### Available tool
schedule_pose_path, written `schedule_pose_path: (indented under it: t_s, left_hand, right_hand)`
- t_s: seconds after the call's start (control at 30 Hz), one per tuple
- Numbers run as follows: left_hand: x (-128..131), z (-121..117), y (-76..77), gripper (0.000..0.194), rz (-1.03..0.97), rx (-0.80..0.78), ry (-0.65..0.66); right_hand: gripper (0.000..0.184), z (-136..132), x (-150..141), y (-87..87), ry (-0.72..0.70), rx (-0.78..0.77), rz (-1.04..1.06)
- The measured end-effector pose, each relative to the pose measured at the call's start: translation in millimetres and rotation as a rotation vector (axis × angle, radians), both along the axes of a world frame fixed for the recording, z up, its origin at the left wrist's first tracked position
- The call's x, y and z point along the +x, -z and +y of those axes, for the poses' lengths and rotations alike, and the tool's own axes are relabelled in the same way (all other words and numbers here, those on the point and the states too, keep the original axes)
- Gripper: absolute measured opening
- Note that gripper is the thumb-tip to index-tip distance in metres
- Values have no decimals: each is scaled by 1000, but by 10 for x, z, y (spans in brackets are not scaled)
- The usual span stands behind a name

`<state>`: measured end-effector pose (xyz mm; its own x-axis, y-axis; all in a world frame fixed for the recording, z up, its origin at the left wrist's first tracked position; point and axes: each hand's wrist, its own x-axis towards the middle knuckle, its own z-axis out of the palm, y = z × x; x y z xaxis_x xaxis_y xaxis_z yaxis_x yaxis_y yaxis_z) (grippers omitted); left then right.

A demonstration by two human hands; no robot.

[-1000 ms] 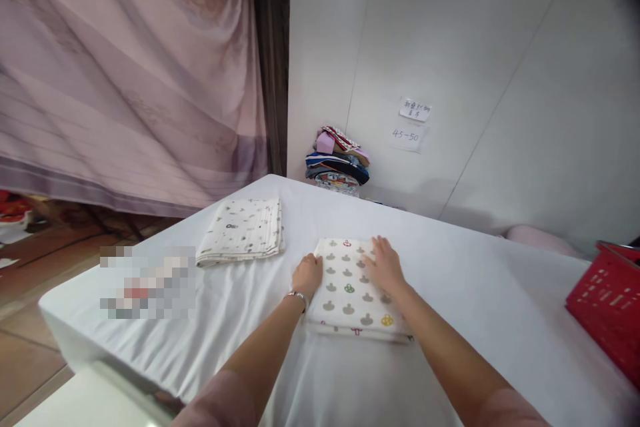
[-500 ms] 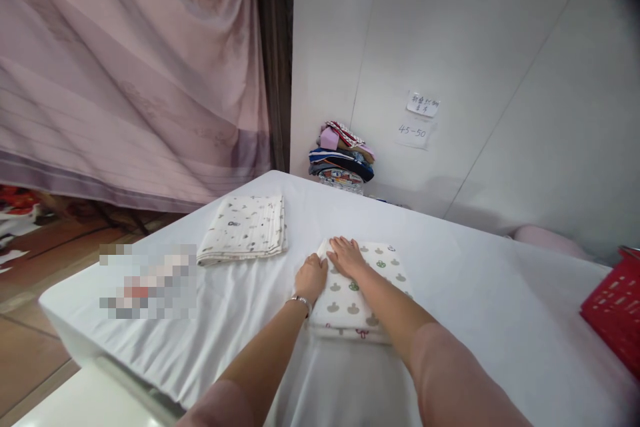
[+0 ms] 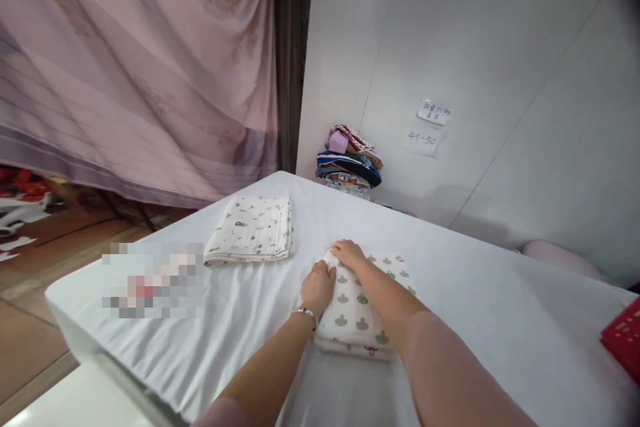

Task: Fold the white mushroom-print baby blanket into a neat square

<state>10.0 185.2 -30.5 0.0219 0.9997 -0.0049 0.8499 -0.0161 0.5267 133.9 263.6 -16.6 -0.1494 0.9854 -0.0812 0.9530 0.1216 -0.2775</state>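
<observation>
White-covered table [image 3: 240,307]: runs past the lower frame. Mushroom-print cloth [image 3: 350,320]: folded on it, partly hidden by the right forearm. Left hand [image 3: 319,287] and right hand [image 3: 347,253]: close together on the cloth's upper left corner; grip cannot be told. Red basket [image 3: 623,340]: cut off at right. Patch at left: pixelated, contents unreadable.

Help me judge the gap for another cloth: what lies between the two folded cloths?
Between the small-print cloth and the mushroom-print cloth, the head view shows bare white sheet, then the left hand at the latter's edge.
</observation>
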Motion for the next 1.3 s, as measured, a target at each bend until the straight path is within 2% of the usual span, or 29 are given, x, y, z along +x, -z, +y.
schedule_pose_path:
  t_s: [0.1, 0.2, 0.27, 0.37, 0.43, 0.5, 0.57, 0.63, 0.77, 0.87, 0.93, 1.03, 1.13, 1.3]
  left_hand:
    - [-6, 23, -24, 22, -31, -18, -9]
    - [-72, 3, -90, 24, -120, -50, -1]
    - [-155, -94, -116, 29, -184, -54, 17]
    - [-283, -377, -81, 41, -222, -67, 56]
    - [-332, -575, -31, 48, -233, -95, 80]
    - [-346, -675, -3, 47, -260, -94, 107]
    - [-347, -624, -15, 44, -309, -88, 146]
    - [-358, -452, -58, 46, -372, -123, 153]
    - [-388, -145, -119, 43, -420, -171, 98]
    - [-383, -180, -61, 42, -391, -31, 52]
    - [-386, -285, -8, 46, -397, 53, -3]
    - [-427, -429, 11, 56, -394, 78, -98]
    - [-472, -473, -52, 62, -325, 20, -138]
    - [-448, -388, -149, 43, -250, -131, -64]
  right_hand:
    - [37, 20, -9, -26, 15, -32, 2]
    - [43, 0, 167, -140, 22, -88, 4]
    - [47, -72, 408, -229, 45, -126, -8]
    - [59, -271, 875, -321, 128, -193, -41]
    - [63, -428, 1164, -343, 220, -221, -58]
    - [65, -578, 1372, -343, 296, -218, -73]
    - [67, -729, 1482, -327, 366, -223, -71]
    - [67, -920, 1512, -294, 428, -247, -60]
    - [72, -1500, 1483, -145, 487, -295, -23]
    - [72, -1955, 1481, -28, 498, -290, 57]
    - [69, -2131, 1491, -14, 507, -292, 105]
    - [60, -2102, 1472, -86, 471, -230, 151]
    - [47, -1804, 1349, -167, 432, -146, 227]
    - [42, -1295, 1045, -155, 457, -142, 304]
